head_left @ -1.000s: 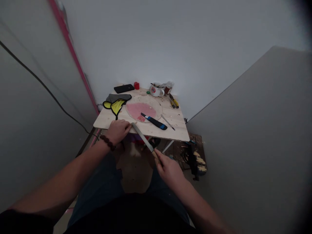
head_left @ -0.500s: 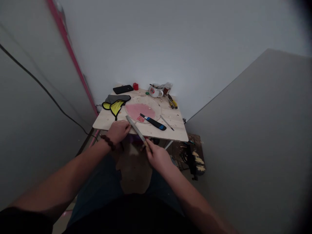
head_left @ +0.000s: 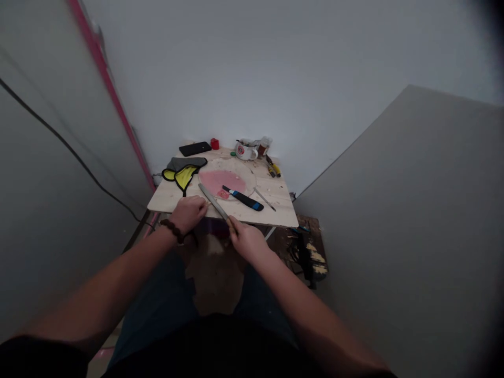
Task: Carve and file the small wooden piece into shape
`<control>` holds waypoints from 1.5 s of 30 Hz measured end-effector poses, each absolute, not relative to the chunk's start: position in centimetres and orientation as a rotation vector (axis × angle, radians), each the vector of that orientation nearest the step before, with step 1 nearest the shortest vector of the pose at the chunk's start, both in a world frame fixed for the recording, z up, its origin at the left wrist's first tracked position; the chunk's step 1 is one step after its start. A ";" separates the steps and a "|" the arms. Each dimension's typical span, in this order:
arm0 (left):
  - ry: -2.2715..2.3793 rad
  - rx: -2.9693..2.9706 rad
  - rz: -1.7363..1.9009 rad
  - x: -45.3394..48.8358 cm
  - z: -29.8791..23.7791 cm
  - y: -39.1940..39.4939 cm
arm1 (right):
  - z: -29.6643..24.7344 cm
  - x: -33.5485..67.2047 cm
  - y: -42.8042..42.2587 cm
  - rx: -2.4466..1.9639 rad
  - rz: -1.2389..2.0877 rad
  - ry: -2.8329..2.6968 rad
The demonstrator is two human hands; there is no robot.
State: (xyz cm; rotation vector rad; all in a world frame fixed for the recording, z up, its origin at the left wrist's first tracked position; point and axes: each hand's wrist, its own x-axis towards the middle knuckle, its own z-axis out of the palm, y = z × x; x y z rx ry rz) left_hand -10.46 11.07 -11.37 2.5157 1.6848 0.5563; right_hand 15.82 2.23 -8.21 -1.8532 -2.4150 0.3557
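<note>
My right hand (head_left: 248,239) is closed round the wooden handle of a flat grey file (head_left: 213,200). The file's blade slants up and left over the table's front edge, its tip near the round board. My left hand (head_left: 189,211), with a dark bead bracelet at the wrist, is closed at that edge, just left of the blade. A small pale bit shows at its fingertips, too small to name. Whether the blade touches it I cannot tell. Behind the file lies a blue-and-black utility knife (head_left: 246,199), partly on the round, pink-stained board (head_left: 248,176).
On the wooden table (head_left: 163,198) are a grey-and-yellow cloth (head_left: 184,170), a black phone (head_left: 195,149), a red cap (head_left: 214,144), a white mug (head_left: 246,151), yellow-handled pliers (head_left: 274,167) and a thin rod (head_left: 265,199). A dark bench (head_left: 311,236) stands lower right.
My right hand has pushed the file slightly forward, up and left past my left hand. My left hand stays at the table edge. The whole view has shifted a little.
</note>
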 end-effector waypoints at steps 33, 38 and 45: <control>1.613 2.509 0.642 -10.6 -11.9 11.7 | -8.4 14.7 2.3 -1.837 0.390 -2.391; 1.676 2.425 0.659 -10.2 -11.5 11.8 | -12.4 23.2 -5.3 -1.676 0.404 -2.289; 1.689 1.978 0.864 -8.8 -9.4 7.4 | -15.4 29.0 -10.7 -1.605 0.436 -1.766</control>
